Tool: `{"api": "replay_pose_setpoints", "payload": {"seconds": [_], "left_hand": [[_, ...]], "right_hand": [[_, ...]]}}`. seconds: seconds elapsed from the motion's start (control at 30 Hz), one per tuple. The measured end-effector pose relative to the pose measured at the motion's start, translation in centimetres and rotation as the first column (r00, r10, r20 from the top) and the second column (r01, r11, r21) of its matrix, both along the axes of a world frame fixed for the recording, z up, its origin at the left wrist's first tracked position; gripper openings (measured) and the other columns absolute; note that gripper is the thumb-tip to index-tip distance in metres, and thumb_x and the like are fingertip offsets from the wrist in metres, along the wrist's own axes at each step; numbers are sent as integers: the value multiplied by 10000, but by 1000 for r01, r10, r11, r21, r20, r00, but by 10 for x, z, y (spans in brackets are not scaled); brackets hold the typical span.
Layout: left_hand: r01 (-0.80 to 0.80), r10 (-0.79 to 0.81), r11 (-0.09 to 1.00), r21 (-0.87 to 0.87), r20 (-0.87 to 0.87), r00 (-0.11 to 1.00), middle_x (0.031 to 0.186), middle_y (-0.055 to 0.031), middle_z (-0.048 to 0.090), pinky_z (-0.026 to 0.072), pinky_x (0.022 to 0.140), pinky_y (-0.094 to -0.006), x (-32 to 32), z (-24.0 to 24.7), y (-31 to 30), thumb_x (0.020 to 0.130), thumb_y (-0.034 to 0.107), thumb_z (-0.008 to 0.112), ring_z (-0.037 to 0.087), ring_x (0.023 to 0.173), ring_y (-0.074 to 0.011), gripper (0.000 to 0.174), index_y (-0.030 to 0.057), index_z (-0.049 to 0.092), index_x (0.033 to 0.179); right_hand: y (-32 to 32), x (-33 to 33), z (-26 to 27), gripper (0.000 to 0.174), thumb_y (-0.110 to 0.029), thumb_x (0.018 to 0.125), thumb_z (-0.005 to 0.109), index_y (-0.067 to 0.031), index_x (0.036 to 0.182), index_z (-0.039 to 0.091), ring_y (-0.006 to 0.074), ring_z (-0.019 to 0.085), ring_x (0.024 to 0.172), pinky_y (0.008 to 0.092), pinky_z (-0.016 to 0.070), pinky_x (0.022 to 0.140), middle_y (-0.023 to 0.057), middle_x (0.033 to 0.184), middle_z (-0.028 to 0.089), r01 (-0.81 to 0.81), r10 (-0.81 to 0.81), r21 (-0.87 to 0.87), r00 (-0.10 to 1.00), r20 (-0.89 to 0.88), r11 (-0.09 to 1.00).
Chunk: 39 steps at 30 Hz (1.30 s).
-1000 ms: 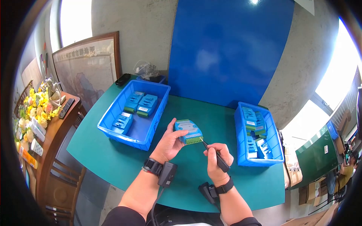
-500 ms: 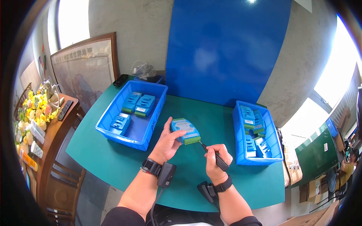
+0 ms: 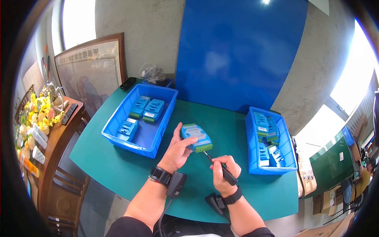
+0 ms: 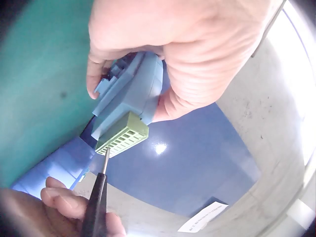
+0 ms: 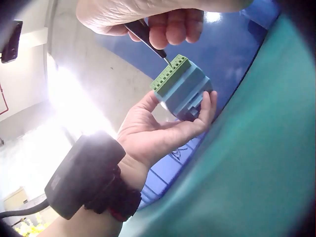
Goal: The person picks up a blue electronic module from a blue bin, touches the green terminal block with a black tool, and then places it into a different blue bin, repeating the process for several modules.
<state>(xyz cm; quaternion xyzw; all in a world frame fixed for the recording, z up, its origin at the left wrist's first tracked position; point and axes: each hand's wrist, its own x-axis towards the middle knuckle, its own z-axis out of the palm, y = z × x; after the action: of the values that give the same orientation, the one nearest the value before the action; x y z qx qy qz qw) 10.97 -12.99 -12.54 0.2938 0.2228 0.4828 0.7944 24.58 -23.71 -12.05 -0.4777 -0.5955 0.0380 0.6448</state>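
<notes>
A light blue terminal module [image 3: 197, 136] with green screw terminal blocks is gripped by my left hand [image 3: 175, 152] over the table, thumb across its labelled top face. My right hand [image 3: 225, 172] holds a black-handled screwdriver [image 3: 228, 175]. The metal tip meets the openings of the near green terminal block [image 3: 203, 147]. In the left wrist view the screwdriver shaft [image 4: 106, 160] points up into the row of slots on the green block [image 4: 123, 136]. The right wrist view shows the module [image 5: 185, 89] from below, clip side out, with left fingers curled round its edge.
To the left, a blue bin [image 3: 154, 150] holds several similar modules [image 3: 128, 128]. Another blue bin [image 3: 272, 170] with several modules [image 3: 272, 128] stands at the right. Both rest on the green table [image 3: 118, 166]. A blue panel [image 3: 241, 51] rises behind it.
The screwdriver tip has shifted left along the near green terminal block, and my right hand has moved left and slightly down with it. My left hand keeps its grip on the module.
</notes>
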Motion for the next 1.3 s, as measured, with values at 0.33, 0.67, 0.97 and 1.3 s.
{"api": "replay_pose_setpoints", "payload": {"seconds": [0.33,0.67,0.97,1.3], "left_hand": [[-42,44,998,46,-40,998,1334,-126,403,375,1021,-412,4,7,-5,713,-105,667,454,1215,-255,1032,128,30,1491],[-27,33,984,178,-31,999,1335,-113,420,440,1003,-386,3,5,-2,648,-187,629,471,1216,-253,1018,117,127,1480],[-25,30,982,189,-25,999,1298,-98,459,441,1003,-413,2,8,-5,661,-202,605,487,1202,-255,953,164,225,1455],[-41,40,977,208,7,999,1264,-107,485,469,976,-395,1,8,-4,634,-204,615,519,1162,-248,926,100,256,1432]], "right_hand": [[-2,-4,4,70,-45,805,603,-32,739,584,167,589,487,278,461,486,70,608,618,-7,3,-40,996,-94,999],[-1,-2,4,215,-141,884,598,-11,716,566,65,522,487,228,417,468,29,558,566,-144,70,-202,940,-334,969],[5,-1,-5,226,-135,889,594,-9,703,571,62,516,483,227,408,461,22,554,561,-70,17,-240,977,-214,968],[12,13,-8,235,-122,863,632,-21,664,561,74,488,472,250,396,462,41,547,571,57,-111,-241,969,-219,969]]}}
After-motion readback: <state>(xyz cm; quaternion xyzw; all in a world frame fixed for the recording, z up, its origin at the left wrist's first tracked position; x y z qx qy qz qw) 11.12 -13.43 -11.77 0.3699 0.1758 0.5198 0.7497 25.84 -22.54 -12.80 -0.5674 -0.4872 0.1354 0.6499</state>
